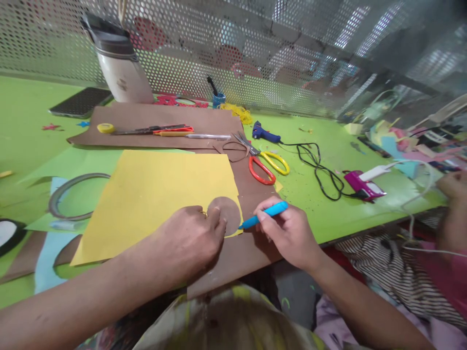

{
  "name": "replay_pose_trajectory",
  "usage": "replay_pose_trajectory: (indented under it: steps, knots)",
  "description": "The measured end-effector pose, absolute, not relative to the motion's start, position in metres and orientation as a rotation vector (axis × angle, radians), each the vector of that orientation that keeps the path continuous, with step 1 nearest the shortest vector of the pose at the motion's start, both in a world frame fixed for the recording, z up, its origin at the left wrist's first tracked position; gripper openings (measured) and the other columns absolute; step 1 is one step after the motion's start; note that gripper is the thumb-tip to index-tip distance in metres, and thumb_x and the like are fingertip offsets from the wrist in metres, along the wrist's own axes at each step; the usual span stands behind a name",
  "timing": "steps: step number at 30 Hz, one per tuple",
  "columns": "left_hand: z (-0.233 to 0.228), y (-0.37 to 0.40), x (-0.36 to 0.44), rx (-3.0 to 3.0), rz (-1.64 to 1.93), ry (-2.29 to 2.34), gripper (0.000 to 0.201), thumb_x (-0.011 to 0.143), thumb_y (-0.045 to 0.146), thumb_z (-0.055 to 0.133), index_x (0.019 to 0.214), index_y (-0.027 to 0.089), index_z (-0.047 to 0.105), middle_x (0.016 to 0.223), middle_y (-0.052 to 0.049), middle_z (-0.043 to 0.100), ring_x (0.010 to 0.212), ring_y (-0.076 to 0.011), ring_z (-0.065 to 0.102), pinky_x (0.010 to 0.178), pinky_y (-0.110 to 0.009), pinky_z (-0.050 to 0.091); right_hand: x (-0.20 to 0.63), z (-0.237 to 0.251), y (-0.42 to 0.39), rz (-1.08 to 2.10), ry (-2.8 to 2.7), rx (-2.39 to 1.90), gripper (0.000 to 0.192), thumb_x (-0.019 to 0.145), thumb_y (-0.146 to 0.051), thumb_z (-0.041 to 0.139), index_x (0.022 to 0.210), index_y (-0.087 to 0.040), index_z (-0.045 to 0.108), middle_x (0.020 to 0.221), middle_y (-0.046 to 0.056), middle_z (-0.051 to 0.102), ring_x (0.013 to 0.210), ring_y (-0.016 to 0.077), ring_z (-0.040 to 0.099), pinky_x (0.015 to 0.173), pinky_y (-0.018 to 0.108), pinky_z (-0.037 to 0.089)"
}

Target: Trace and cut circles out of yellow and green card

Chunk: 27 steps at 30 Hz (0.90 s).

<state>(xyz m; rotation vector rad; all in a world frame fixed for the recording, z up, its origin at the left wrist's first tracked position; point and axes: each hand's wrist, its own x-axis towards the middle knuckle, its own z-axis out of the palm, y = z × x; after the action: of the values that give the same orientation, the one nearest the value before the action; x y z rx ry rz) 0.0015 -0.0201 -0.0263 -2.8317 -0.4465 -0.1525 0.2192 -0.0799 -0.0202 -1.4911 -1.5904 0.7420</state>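
Observation:
My left hand [189,240] presses a brown cardboard disc [228,213] flat onto the near right corner of a yellow paper sheet [156,194]. My right hand [288,233] grips a blue pen [264,215], its tip touching the disc's right edge. The yellow sheet lies partly on a brown cardboard sheet [248,248] that reaches the table's near edge.
Orange-and-yellow scissors [264,163], a blue glue gun [264,132] with black cable, a purple tool [361,185], a second brown cardboard [153,121] bearing tools, a white jug [122,65] and a phone [82,101] lie on the green table [328,146]. Another person's hand [452,187] is at right.

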Motion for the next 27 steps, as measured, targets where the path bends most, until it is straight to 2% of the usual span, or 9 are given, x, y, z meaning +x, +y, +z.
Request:
replay_pose_trajectory:
  steps: [11, 27]
  knots:
    - [-0.026, -0.020, 0.002, -2.846, -0.202, -0.450, 0.020, 0.081, 0.011, 0.050, 0.098, 0.013, 0.061, 0.089, -0.012, 0.066, 0.055, -0.0173, 0.055, 0.050, -0.031, 0.039, 0.224, -0.016, -0.071, 0.673, -1.494, -1.485, 0.012, 0.087, -0.026, 0.056, 0.078, -0.018, 0.059, 0.059, -0.003, 0.056, 0.045, 0.0110, 0.052, 0.045, 0.023, 0.042]
    - [-0.028, -0.020, 0.001, -2.836, -0.156, -0.457, 0.020, 0.080, 0.008, 0.051, 0.096, 0.015, 0.061, 0.094, -0.012, 0.066, 0.056, -0.0166, 0.054, 0.050, -0.030, 0.039, 0.226, -0.020, -0.057, 0.774, -1.539, -1.461, 0.009, 0.086, -0.022, 0.056, 0.078, -0.017, 0.058, 0.060, -0.002, 0.057, 0.048, 0.0105, 0.052, 0.046, 0.021, 0.042]
